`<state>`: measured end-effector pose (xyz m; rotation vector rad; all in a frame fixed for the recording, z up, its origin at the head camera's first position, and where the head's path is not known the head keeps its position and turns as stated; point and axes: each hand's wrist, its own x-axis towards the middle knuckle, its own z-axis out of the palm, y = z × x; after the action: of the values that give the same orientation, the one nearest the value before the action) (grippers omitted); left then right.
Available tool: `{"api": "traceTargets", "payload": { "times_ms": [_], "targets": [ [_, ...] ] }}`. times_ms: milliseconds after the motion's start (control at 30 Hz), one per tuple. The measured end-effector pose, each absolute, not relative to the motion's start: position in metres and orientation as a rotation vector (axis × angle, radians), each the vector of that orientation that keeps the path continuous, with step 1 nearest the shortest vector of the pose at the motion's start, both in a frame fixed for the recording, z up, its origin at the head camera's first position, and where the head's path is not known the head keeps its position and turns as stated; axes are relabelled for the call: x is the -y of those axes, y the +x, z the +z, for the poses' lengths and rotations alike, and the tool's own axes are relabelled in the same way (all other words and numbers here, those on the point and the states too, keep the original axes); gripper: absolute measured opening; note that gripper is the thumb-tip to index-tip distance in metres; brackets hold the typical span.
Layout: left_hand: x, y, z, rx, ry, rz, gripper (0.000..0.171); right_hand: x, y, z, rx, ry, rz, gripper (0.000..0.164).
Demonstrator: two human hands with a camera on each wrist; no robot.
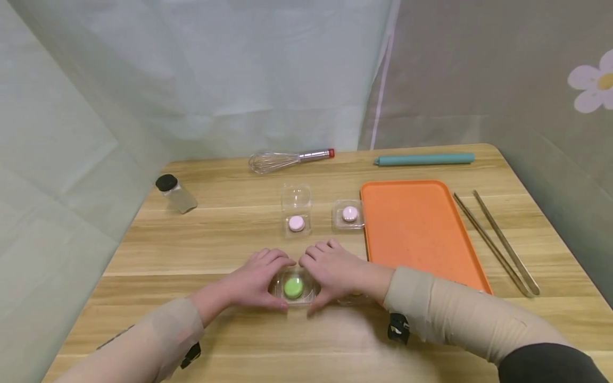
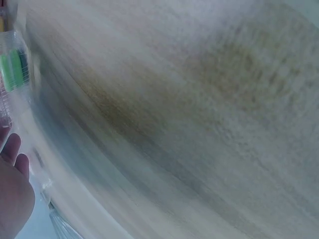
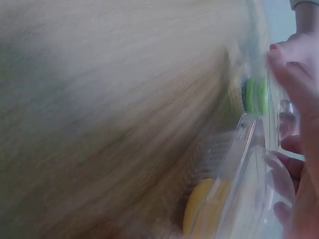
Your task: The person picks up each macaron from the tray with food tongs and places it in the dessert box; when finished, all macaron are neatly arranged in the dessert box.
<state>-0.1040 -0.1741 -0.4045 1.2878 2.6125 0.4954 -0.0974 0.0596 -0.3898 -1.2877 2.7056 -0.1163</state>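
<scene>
Between both hands sits a small clear plastic box (image 1: pixel 282 277) with a green macaron (image 1: pixel 293 288) inside. My left hand (image 1: pixel 254 279) holds its left side, thumb at the near edge and fingers at the far edge. From the right, my right hand (image 1: pixel 335 271) holds it in the same way. A second clear box (image 3: pixel 239 144) with a yellow macaron (image 3: pixel 202 206) lies beside the right hand, mostly hidden under that wrist in the head view. Farther back, pink macarons (image 1: pixel 296 223) (image 1: pixel 350 214) sit in two clear boxes, the left one with its lid (image 1: pixel 297 196) raised.
An orange tray (image 1: pixel 414 223) lies to the right, with metal tongs (image 1: pixel 498 242) beyond it. Along the back edge are a whisk (image 1: pixel 289 159) and a teal rolled stick (image 1: pixel 426 159). A black-capped jar (image 1: pixel 177 194) lies at the left on the wooden table (image 1: pixel 191 244).
</scene>
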Motion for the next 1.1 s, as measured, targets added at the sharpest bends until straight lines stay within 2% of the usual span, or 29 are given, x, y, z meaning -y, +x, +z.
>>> {"api": "traceTargets", "payload": {
  "times_ms": [133, 400, 1100],
  "targets": [
    [0.1745, -0.1042, -0.4038, -2.613, 1.287, 0.476, 0.082, -0.0583, -0.0968, -0.3911, -2.713, -1.254, -0.138, 0.082],
    [0.1767, -0.1042, -0.4035, -2.624, 1.325, 0.426, 0.091, -0.0544, -0.0948, -0.3924, -2.742, -1.222, -0.124, 0.078],
    [0.1838, -0.1038, -0.4048, -2.633, 1.367, 0.431, 0.075, -0.0506, -0.0905, -0.3961, -2.793, -1.304, -0.063, 0.082]
  ]
}}
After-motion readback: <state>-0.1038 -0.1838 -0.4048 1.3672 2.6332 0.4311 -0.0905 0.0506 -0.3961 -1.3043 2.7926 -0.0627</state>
